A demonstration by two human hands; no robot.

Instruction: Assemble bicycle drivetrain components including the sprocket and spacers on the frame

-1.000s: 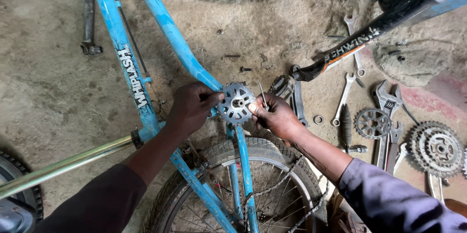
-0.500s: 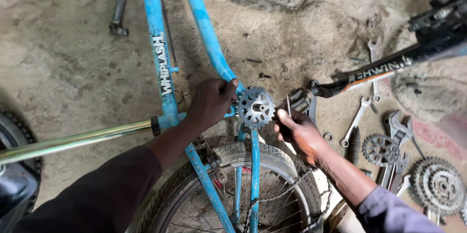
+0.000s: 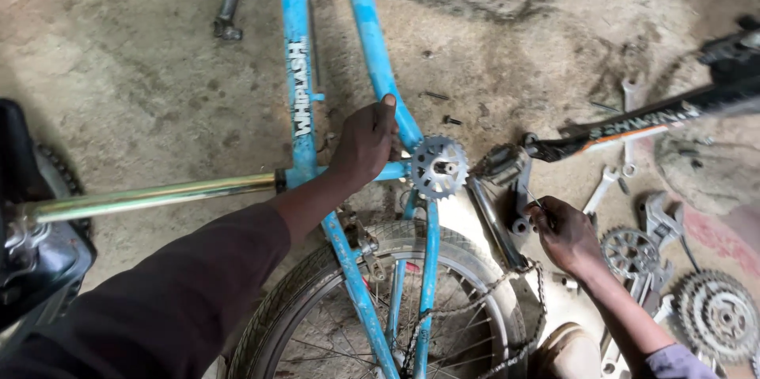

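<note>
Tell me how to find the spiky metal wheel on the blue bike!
Find the blue bike frame lying on the dirt floor. Follow its tubes down to where they meet, just right of the left hand. There sits the silver toothed sprocket, the only one fixed on the bike; the other sprockets lie loose among the wrenches.

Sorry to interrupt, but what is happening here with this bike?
A person is working on a blue bike frame lying on the dirt floor. The left hand grips the frame beside the chainring. The right hand is off to the side, pinching a thin metal piece near the crank arm. Wrenches and sprockets lie on the ground nearby.
</note>
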